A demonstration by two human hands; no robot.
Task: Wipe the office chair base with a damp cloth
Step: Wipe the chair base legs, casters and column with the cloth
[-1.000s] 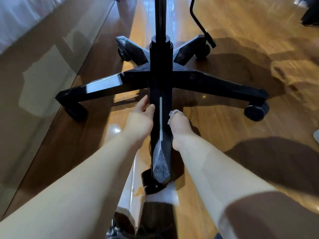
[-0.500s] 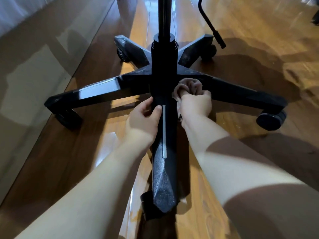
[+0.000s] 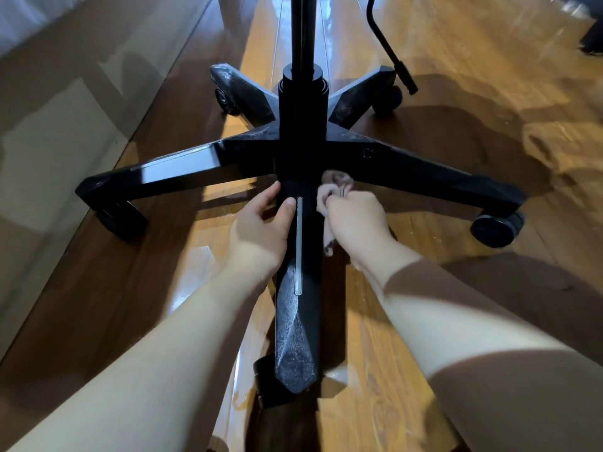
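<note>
Office chair base (image 3: 303, 151), black and five-armed, standing on its casters on the wooden floor (image 3: 456, 76), closer to the floor's left edge than its right, seen from above the arm that points at the viewer. At far left, the left leg (image 3: 163, 171) shows a glossy, reflective top face. Next, the left hand (image 3: 261, 223) holds the near leg (image 3: 297, 321) just short of the hub, thumb laid on the top face and fingers down the left flank; it appears to be steadying the base so it does not roll. At centre rises the gas column (image 3: 301, 76). Just right of it, the cloth (image 3: 337, 185), pale and bunched, touches the crook where the near leg meets the right leg (image 3: 424, 171). The right hand (image 3: 355, 220) is closed in a fist around this cloth, and a tail of fabric hangs below the palm. At far right, a caster (image 3: 497, 228) rests on the floor. Step in hand, as judged: wiping the hub and inner joints, with the task only partly done, since the near leg's tip and the two far legs look speckled with dust. The next move would call for drawing the cloth outward along an arm with steady pressure while the left hand keeps the base from turning.
</note>
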